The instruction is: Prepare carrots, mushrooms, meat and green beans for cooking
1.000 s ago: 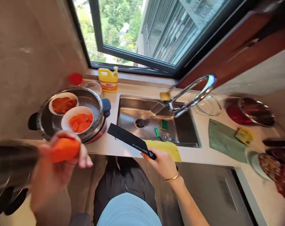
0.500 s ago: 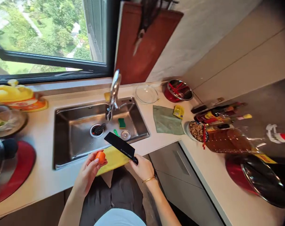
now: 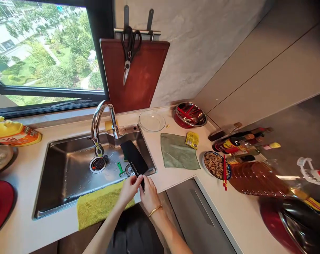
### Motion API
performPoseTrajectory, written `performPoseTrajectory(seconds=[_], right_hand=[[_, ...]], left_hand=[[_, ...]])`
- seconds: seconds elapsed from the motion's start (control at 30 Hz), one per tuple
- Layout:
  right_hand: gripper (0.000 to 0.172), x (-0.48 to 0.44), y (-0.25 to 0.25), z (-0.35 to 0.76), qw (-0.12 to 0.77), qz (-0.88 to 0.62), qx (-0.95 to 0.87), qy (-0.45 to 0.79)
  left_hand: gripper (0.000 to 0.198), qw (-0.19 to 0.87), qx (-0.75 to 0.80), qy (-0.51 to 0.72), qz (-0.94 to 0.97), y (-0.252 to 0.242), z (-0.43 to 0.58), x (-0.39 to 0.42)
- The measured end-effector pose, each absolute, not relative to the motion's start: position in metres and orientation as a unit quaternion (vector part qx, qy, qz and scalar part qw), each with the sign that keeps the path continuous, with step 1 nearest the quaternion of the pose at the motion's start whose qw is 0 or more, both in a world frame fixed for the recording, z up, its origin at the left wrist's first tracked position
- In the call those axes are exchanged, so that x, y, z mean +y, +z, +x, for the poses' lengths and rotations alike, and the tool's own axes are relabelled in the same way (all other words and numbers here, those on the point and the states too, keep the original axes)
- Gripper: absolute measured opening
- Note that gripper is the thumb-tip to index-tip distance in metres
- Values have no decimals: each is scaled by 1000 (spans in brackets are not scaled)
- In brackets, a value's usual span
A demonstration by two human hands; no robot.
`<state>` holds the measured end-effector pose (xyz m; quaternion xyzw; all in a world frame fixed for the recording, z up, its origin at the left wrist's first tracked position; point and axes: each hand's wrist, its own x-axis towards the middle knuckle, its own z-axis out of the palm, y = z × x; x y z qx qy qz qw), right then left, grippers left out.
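A black cleaver points up and away over the right part of the steel sink. My right hand is closed round its handle, and a bracelet circles that wrist. My left hand meets the right one, its fingers pinched at the heel of the blade. The orange carrot piece does not show; I cannot tell whether the left palm hides it. Behind the blade lie a metal strainer and a mostly covered green sponge. A green-handled tool rests left of the strainer.
A chrome faucet arches over the sink. A yellow cloth drapes the front edge. To the right are a glass bowl, a green cloth, a red pot and a bowl of chopped brown food. Scissors hang above.
My left hand has moved right to the cleaver, and the carrot piece has gone from sight. The blade has turned more upright. My view has shifted right and tilted up.
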<state>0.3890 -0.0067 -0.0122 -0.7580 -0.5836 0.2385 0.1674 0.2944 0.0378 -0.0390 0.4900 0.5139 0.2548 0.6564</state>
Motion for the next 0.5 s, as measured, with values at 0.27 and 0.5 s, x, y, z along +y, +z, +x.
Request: performPoseTrajectory(seconds=[0.27, 0.5], right_hand=[[37, 7, 25, 387, 121, -679, -662, 292], [38, 236, 138, 445, 331, -633, -664, 221]], left_hand=[[49, 641, 556, 315, 425, -51, 288, 56], [52, 701, 555, 341, 290, -55, 288, 65]])
